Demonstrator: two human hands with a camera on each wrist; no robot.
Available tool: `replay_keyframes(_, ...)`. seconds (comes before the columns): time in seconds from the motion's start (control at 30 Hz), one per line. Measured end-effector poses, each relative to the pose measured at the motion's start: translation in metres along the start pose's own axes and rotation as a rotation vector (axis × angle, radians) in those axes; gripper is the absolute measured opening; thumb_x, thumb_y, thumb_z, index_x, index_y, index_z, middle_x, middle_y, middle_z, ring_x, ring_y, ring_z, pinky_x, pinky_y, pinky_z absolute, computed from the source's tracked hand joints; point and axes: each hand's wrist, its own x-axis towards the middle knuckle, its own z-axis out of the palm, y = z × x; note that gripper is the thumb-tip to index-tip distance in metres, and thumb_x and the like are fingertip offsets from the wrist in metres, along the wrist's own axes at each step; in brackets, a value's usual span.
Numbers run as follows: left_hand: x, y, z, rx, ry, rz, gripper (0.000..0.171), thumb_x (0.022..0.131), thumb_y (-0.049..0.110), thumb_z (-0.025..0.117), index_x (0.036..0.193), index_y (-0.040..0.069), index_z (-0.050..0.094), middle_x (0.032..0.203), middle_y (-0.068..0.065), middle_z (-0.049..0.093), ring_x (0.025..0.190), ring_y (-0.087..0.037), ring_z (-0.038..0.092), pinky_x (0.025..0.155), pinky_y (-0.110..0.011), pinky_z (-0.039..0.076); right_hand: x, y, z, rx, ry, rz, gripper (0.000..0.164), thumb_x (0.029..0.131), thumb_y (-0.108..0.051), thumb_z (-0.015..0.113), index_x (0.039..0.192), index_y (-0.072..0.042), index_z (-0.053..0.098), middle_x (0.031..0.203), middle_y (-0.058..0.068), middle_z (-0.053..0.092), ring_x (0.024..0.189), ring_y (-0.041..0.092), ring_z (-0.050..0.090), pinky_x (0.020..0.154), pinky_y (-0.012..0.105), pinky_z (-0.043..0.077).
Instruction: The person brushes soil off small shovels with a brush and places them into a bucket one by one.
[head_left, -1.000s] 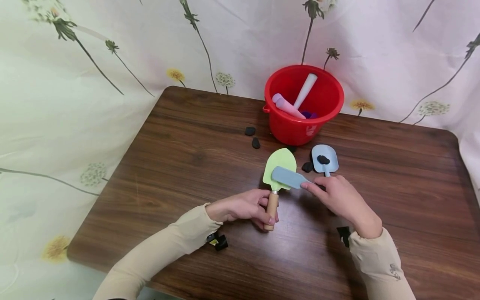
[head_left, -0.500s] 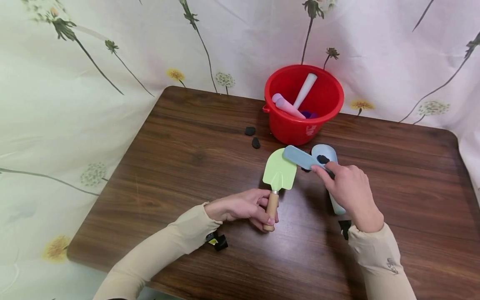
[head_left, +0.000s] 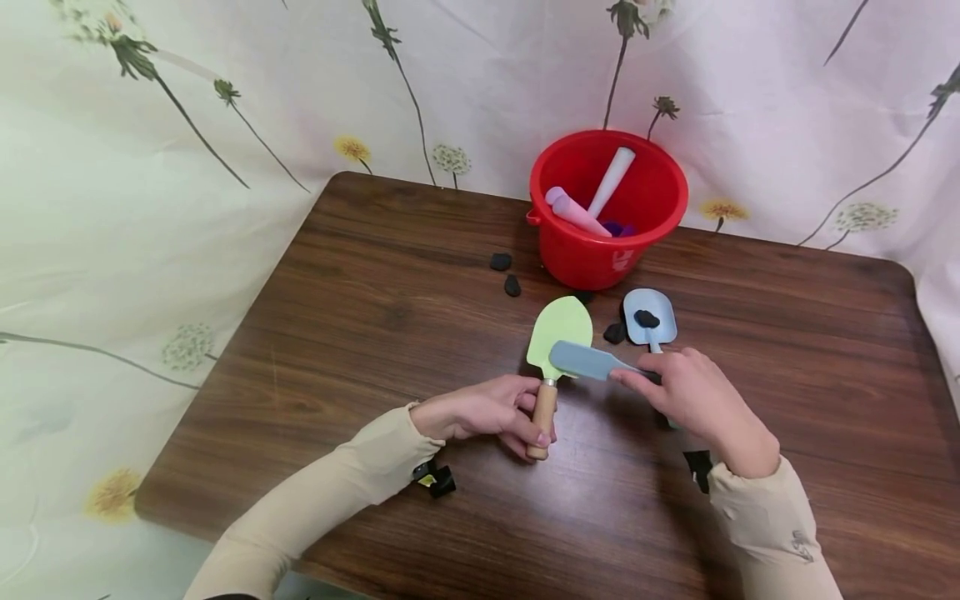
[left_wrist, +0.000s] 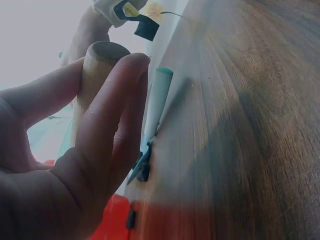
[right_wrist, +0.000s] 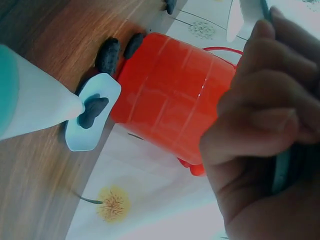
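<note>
In the head view my left hand grips the wooden handle of a green-bladed trowel, its blade pointing away from me. The left wrist view shows the thumb and fingers round that wooden handle. My right hand holds a flat blue-grey paddle-shaped tool by its narrow dark end. The tool's broad end lies over the lower part of the trowel blade. Beyond my right hand a light blue toy shovel rests on the table with a dark stone on it.
A red bucket stands at the back, with a white handle and pink handles inside. Dark stones lie in front of it on the brown table. Flower-printed cloth hangs behind.
The paddle-shaped tool swung out to the blade's right edge and the blue shovel, then came back left and nearer over the green blade. My left hand and the trowel stay put.
</note>
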Motion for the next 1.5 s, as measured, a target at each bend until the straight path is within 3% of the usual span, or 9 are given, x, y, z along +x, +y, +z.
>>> replay_keyframes(0.33,0.001,0.001,-0.002,0.034,0.014,-0.001,0.047,0.083,-0.007,0.062,0.123,-0.010,0.038,0.093,-0.009,0.065,0.079,-0.019,0.068,0.075,-0.039,0.060,-0.001,0.003,-0.004,0.133,-0.168,0.033,0.023,0.091,-0.035,0.067,0.078,-0.015,0.067,0.051,-0.009,0.040,0.053,0.009,0.039,0.050,0.022,0.034)
replay_keyframes(0.6,-0.002,0.002,0.000,0.045,-0.004,-0.010,0.048,0.082,-0.007,0.063,0.123,-0.009,0.038,0.094,-0.010,0.065,0.080,-0.019,0.067,0.074,-0.037,0.060,0.004,0.007,-0.004,0.178,-0.161,0.044,0.023,0.091,-0.036,0.066,0.082,-0.014,0.069,0.051,-0.007,0.040,0.050,0.008,0.038,0.049,0.022,0.034)
replay_keyframes(0.8,-0.005,0.001,0.000,0.029,-0.036,-0.015,0.046,0.081,-0.009,0.063,0.121,-0.007,0.039,0.093,-0.009,0.065,0.078,-0.018,0.068,0.071,-0.033,0.060,0.007,0.013,-0.005,0.104,-0.055,0.063,0.030,0.091,-0.043,0.063,0.079,-0.016,0.068,0.052,-0.007,0.039,0.050,0.009,0.037,0.048,0.023,0.033)
replay_keyframes(1.03,-0.003,-0.004,0.001,0.017,-0.084,-0.032,0.045,0.081,-0.007,0.065,0.119,-0.004,0.042,0.093,-0.009,0.066,0.078,-0.018,0.068,0.073,-0.034,0.060,0.010,0.011,-0.005,-0.042,0.247,0.085,0.031,0.090,-0.038,0.066,0.070,-0.014,0.063,0.047,-0.005,0.035,0.049,0.015,0.037,0.045,0.026,0.030)
replay_keyframes(1.13,-0.001,-0.005,0.002,0.023,-0.089,-0.027,0.047,0.081,-0.006,0.065,0.121,-0.007,0.041,0.093,-0.008,0.067,0.078,-0.017,0.068,0.073,-0.034,0.060,0.011,0.008,-0.003,-0.047,0.299,0.068,0.030,0.089,-0.033,0.069,0.069,-0.013,0.060,0.048,-0.005,0.032,0.048,0.015,0.034,0.045,0.026,0.028)
replay_keyframes(1.23,0.001,-0.005,0.002,0.036,-0.085,-0.019,0.051,0.081,-0.004,0.065,0.125,-0.009,0.039,0.094,-0.007,0.066,0.079,-0.016,0.067,0.072,-0.032,0.059,0.010,0.005,0.000,0.009,0.245,0.043,0.027,0.090,-0.033,0.067,0.073,-0.013,0.064,0.048,-0.006,0.035,0.048,0.012,0.035,0.046,0.024,0.030)
replay_keyframes(1.37,0.003,-0.003,0.001,0.049,-0.087,-0.005,0.056,0.082,-0.001,0.065,0.130,-0.008,0.038,0.094,-0.007,0.066,0.080,-0.015,0.067,0.072,-0.031,0.058,0.008,0.002,0.006,0.122,0.096,0.001,0.022,0.091,-0.034,0.066,0.082,-0.015,0.070,0.050,-0.008,0.041,0.049,0.009,0.039,0.047,0.022,0.035)
replay_keyframes(1.5,0.004,-0.002,0.000,0.036,-0.086,-0.003,0.052,0.083,-0.002,0.065,0.128,-0.008,0.039,0.095,-0.008,0.066,0.079,-0.016,0.067,0.073,-0.033,0.059,0.006,0.000,0.013,0.222,-0.039,-0.036,0.020,0.090,-0.033,0.068,0.074,-0.020,0.066,0.051,-0.011,0.039,0.049,0.005,0.037,0.049,0.021,0.036)
